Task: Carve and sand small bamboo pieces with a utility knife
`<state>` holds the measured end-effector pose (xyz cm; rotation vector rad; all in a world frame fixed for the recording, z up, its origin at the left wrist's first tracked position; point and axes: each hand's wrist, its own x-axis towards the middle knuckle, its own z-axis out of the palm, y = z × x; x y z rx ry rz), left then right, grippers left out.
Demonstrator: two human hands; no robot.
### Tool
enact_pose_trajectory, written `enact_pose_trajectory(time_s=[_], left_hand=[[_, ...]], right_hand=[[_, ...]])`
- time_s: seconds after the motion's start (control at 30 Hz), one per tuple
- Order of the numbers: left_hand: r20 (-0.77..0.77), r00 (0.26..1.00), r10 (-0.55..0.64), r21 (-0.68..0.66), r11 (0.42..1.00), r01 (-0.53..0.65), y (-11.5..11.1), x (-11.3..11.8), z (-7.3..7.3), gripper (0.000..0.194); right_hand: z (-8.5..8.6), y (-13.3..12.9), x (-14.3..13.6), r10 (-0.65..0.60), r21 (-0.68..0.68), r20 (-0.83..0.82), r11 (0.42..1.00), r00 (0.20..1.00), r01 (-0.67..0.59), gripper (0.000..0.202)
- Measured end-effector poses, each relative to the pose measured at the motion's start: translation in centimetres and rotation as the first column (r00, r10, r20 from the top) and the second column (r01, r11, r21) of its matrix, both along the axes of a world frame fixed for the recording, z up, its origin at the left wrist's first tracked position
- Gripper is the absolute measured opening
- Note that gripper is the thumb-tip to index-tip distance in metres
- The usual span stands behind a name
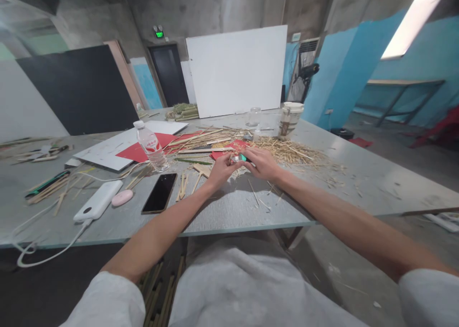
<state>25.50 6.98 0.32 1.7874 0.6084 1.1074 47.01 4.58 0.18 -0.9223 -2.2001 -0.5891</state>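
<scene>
Both hands meet over the table at the middle of the view. My left hand [223, 169] is closed, its fingertips pinching something small and whitish that I cannot make out. Against it, my right hand [263, 163] is closed round a small green-and-black tool [243, 158], whose far part the fingers hide. Just behind the hands lie a red sheet [219, 155] and a spread of thin straw-coloured strips [204, 139]. A heap of cut straw [297, 151] lies to the right of my right hand. Short flat pieces [182, 186] rest left of my left hand.
A black phone [159, 193], a white power bank [98, 200] with a cable and a pink oval case [122, 198] lie at the left front. A water bottle [150, 145] stands behind them. A paper cup [289, 119] and a glass jar [254, 117] stand at the back right.
</scene>
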Motion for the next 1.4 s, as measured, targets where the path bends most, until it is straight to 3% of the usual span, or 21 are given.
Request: enact_pose_trajectory(time_s=[0.47,0.9,1.4], left_hand=[[0.022,0.994,0.109,-0.009,0.994,-0.109,0.3,0.2,-0.4,0.053],[0.027,0.999,0.043,-0.009,0.999,-0.043,0.2,-0.1,-0.2,0.048],[0.081,0.996,0.047,-0.019,0.999,-0.046,-0.6,0.3,0.2,0.053]], right_hand=[[-0.1,-0.1,-0.8,-0.115,0.053,-0.048,0.992,0.992,0.118,0.043],[-0.4,0.1,-0.1,-0.047,0.031,0.009,0.998,0.999,0.046,0.046],[0.2,-0.4,-0.4,-0.062,0.075,-0.027,0.995,0.998,0.064,0.041]])
